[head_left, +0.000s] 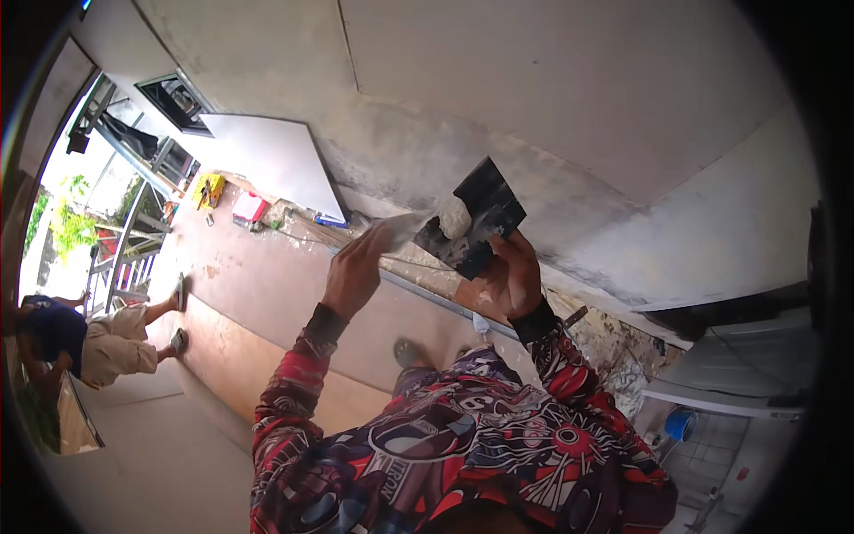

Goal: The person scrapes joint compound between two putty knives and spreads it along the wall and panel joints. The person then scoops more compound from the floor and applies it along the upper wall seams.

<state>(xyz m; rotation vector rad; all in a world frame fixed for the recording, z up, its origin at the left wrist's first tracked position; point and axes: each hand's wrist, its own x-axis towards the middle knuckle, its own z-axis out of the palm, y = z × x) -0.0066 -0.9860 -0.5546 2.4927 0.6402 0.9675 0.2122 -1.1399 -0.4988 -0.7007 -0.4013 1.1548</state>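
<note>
In front of my chest, my right hand (514, 278) grips the lower edge of a flat black board (494, 209), thumb on its face. On the board sits a lump of off-white putty (455, 218), with pale smears around it. My left hand (354, 271) is closed round a putty knife whose pale blade (407, 224) is blurred. The blade's tip points at the putty's left side; whether it touches cannot be made out. Its handle is hidden in my fingers.
A stained wall (409, 125) rises ahead, with a white panel (267, 156) leaning on it. At the left another person (116, 343) stands near metal framing (133, 240). A yellow item (209, 190) and a red-and-white one (250, 208) lie on the floor.
</note>
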